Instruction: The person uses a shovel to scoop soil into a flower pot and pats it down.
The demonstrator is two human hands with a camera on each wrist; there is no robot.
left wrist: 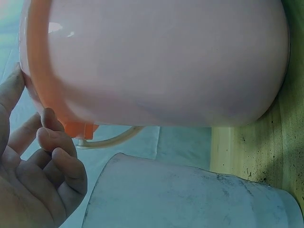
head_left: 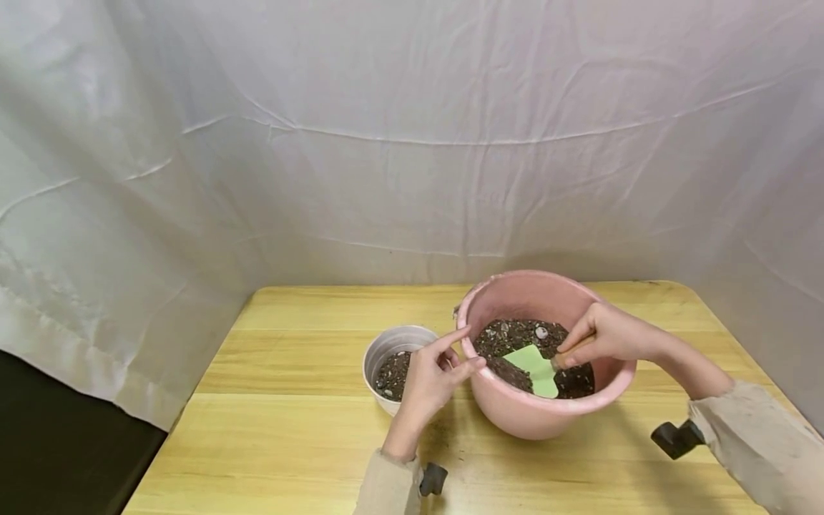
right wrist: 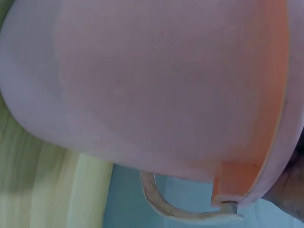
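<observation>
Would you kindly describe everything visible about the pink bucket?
The round pink plastic bucket stands upright on the wooden table, right of the small white pot. It holds dark soil. A pale bail handle hangs from its rim lugs. The right hand holds a green trowel inside; the left hand is at its rim.

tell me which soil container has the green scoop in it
The big pink bucket, on the right: the green scoop sits in its soil. The small white pot holds only soil.

Pink bucket [head_left: 547, 411] upright on the table, holding dark soil. Green trowel [head_left: 537, 368] tilted blade-down into that soil, gripped by the right hand [head_left: 608, 335]. Small white pot [head_left: 386, 349] just left of it, soil inside.
</observation>
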